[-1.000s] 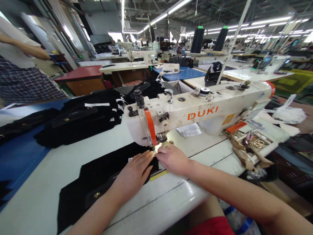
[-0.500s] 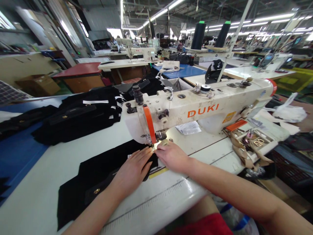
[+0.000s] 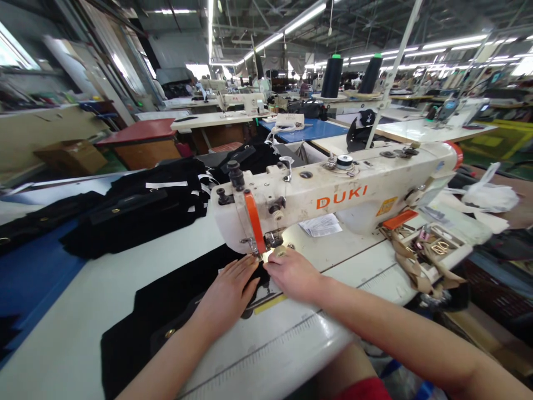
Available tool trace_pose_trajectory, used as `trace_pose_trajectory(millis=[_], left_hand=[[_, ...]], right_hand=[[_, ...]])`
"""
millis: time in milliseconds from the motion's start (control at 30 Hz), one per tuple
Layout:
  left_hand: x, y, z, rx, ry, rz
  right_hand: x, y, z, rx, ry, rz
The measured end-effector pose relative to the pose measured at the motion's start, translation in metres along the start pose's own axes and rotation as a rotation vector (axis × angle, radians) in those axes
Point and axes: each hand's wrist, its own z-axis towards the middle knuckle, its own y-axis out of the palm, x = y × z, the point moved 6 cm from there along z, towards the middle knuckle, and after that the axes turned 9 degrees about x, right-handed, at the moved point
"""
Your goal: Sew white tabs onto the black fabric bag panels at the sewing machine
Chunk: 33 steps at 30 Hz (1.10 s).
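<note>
Black fabric (image 3: 175, 283) has shifted forward, baring more bed plate (image 3: 270, 290); left hand (image 3: 229, 289) lies flat, right hand (image 3: 295, 272) curls, pinch indiscernible; stitching appears underway, calling for steady guiding.

I have passage over the desk (image 3: 287, 344) between the two forearms (image 3: 375, 316). Ahead of the hands (image 3: 225, 294), the sewing machine (image 3: 300, 203) and its orange bar (image 3: 255, 225) block forward travel. At far right, the parts tray (image 3: 460, 247) obstructs; at left, piled black fabric (image 3: 125, 228) limits reach.

The fabric (image 3: 175, 291) is plain black, the sewing machine (image 3: 303, 186) white with orange lettering (image 3: 342, 196).
</note>
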Motion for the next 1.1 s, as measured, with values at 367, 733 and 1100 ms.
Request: trace_pose_trajectory(millis=[367, 733, 1100], left_hand=[[-0.009, -0.001, -0.013, -0.035, -0.081, -0.016], [0.014, -0.09, -0.095, -0.008, -0.302, 0.229], [-0.081, -0.17, -0.121, 0.004, -0.85, 0.391]], right_hand=[[-0.003, -0.008, -0.004, 0.048, 0.025, 0.021], [-0.024, -0.021, -0.022, 0.247, -0.043, 0.308], [-0.032, -0.022, -0.026, 0.29, -0.154, 0.326]])
